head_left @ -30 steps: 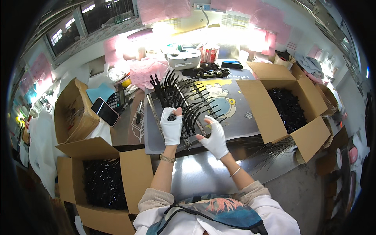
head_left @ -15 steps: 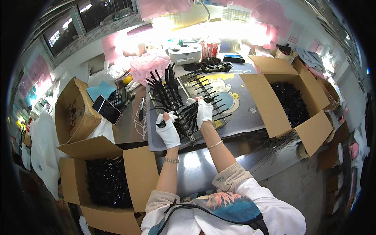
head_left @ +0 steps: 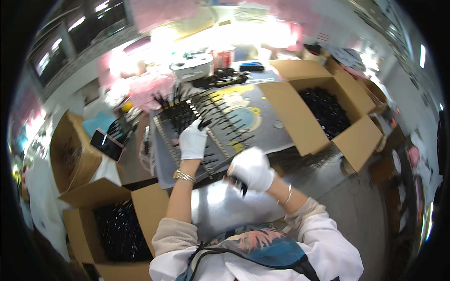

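Both my hands wear white gloves. My left hand [head_left: 192,139] reaches forward over a flat rack [head_left: 187,122] studded with thin black spiky parts and pinches one small black part at its fingertips. My right hand [head_left: 251,168] is pulled back near the table's front edge, closed around a few black parts that stick out below the fist. The rack lies on a grey mat with a blue and yellow picture [head_left: 243,117].
An open cardboard box [head_left: 328,112] full of black parts stands at the right, another open box [head_left: 117,225] of black parts at the lower left. A third box [head_left: 70,150] and a phone [head_left: 107,144] sit at the left. A white machine [head_left: 192,68] stands at the back.
My right hand has drawn back from the rack toward my body. My left hand has moved forward onto the rack. The head view has tilted.
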Available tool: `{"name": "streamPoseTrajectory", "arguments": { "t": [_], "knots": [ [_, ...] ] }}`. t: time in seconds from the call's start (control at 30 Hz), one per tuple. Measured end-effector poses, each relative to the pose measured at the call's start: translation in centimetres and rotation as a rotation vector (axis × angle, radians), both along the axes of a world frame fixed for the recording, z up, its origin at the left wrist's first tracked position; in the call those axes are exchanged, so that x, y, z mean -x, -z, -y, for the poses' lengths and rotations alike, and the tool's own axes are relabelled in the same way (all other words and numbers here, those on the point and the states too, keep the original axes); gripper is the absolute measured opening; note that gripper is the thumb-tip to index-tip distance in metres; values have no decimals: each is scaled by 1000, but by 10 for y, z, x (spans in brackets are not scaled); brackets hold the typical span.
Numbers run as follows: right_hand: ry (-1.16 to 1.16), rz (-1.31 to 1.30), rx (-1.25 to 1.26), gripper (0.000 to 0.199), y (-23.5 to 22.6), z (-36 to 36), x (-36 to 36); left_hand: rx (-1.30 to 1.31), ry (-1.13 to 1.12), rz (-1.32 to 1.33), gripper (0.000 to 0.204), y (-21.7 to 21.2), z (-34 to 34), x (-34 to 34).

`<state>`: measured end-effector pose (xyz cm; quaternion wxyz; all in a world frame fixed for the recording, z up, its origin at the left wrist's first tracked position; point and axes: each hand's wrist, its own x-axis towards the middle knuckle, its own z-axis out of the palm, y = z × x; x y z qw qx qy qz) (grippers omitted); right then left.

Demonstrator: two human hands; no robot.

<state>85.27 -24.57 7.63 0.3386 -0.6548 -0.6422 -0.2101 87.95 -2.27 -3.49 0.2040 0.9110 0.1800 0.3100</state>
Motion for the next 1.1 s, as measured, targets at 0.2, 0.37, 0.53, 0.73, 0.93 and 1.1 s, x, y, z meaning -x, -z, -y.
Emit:
{"name": "streamPoseTrajectory", "arguments": {
  "t": [0.2, 0.37, 0.53, 0.73, 0.93, 1.1],
  "knots": [
    [987, 250, 25, 11, -71, 110, -147, -243, 58, 66, 11, -8, 13, 4],
    [1224, 453, 130, 60, -84, 144, -176, 1005, 102, 574, 20, 10, -9, 28],
    [526, 8, -217, 28, -29, 64, -99, 1612, -64, 1186, 34, 13, -27, 61],
    [111, -235, -4, 19, 34, -49, -39, 1394, 207, 1036, 49, -20, -76, 183],
    [271, -872, 100, 62, 76, -88, -62, 168, -865, -203, 51, -40, -116, 337],
    [386, -967, -32, 93, 85, -144, -79, -402, -541, -97, 82, -66, -104, 302]
  ]
}}
